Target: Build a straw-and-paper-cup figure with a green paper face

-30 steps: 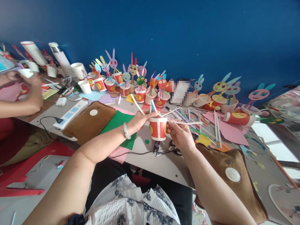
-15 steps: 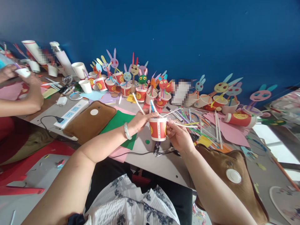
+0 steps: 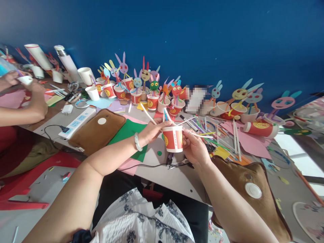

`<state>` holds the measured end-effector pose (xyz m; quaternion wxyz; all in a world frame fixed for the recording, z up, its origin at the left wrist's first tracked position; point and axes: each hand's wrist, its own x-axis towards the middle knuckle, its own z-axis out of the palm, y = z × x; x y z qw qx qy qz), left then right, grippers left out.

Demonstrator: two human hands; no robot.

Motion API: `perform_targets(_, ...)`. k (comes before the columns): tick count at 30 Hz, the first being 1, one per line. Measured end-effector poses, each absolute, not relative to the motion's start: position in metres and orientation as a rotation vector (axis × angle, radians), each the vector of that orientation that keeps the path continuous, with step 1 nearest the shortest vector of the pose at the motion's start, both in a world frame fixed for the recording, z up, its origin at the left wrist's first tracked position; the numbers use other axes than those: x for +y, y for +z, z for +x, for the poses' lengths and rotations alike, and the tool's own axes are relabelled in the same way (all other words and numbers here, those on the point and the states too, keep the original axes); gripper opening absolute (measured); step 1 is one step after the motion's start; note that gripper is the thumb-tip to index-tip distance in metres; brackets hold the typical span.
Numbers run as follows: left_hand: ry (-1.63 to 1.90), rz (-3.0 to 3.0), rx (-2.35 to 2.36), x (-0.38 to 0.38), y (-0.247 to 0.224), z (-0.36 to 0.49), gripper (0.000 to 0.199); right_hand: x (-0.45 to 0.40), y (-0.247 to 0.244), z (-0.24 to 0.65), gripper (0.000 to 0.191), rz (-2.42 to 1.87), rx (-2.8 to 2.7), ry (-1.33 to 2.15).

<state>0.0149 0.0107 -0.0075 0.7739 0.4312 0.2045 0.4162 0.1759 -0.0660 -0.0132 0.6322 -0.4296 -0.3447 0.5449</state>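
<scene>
A red-and-white paper cup [image 3: 173, 141] is held just above the table, a little tilted. My left hand [image 3: 152, 132] closes on its left side, the thumb lying along the rim. At the right side my right hand [image 3: 194, 147] has its fingers bent against the cup; a white stick [image 3: 205, 136] passes beside them, and their exact grip is partly hidden. Another white stick [image 3: 149, 114] slants up behind my left hand. White and blue sticks [image 3: 165, 114] rise at the cup's mouth. Dark-handled scissors [image 3: 169, 158] lie below the cup.
Rabbit-faced paper cups [image 3: 153, 101] line the blue wall. Loose coloured sticks [image 3: 206, 125] spread at right. Brown cushions [image 3: 96, 130] lie on both sides, near a power strip [image 3: 77, 123]. A cable [image 3: 149, 165] crosses the front. Another person's hands [image 3: 35, 89] hold a cup at far left.
The cup has shifted slightly right and turned a little in my hands. Both hands stay almost in place on it.
</scene>
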Motion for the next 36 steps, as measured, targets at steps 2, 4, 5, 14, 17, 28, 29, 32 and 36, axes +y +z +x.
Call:
perform_targets(2,0.904,0.944,0.446,0.0100,-0.0062,0.0149,0.036,-0.0655,-0.0124,0.1758,0.041,-0.961,-0.743,1.231)
perform_targets(4,0.914,0.933,0.468,0.0095,-0.0052,0.0151,0.035,-0.0654,-0.0126,0.1759,0.042,-0.946,-0.712,1.232)
perform_targets(5,0.920,0.922,0.480,0.0094,-0.0049,0.0153,0.035,-0.0654,-0.0132,0.1759,0.042,-0.944,-0.711,1.235)
perform_targets(14,0.955,0.923,0.469,0.0097,-0.0071,0.0158,0.034,-0.0684,-0.0174,0.1744,0.033,-0.959,-0.800,1.102)
perform_targets(17,0.959,0.927,0.467,0.0091,-0.0066,0.0162,0.035,-0.0681,-0.0170,0.1738,0.032,-0.956,-0.788,1.118)
perform_targets(28,1.037,0.976,0.506,0.0077,-0.0104,0.0181,0.032,-0.0660,-0.0196,0.1712,0.036,-1.005,-0.699,1.249)
perform_targets(29,1.051,0.979,0.510,0.0076,-0.0106,0.0185,0.033,-0.0664,-0.0192,0.1707,0.036,-1.024,-0.704,1.239)
perform_targets(32,1.078,0.989,0.540,0.0066,-0.0103,0.0196,0.035,-0.0673,-0.0177,0.1691,0.038,-1.058,-0.695,1.217)
perform_targets(36,1.083,0.972,0.556,0.0047,-0.0081,0.0205,0.036,-0.0680,-0.0163,0.1676,0.040,-1.065,-0.663,1.185)
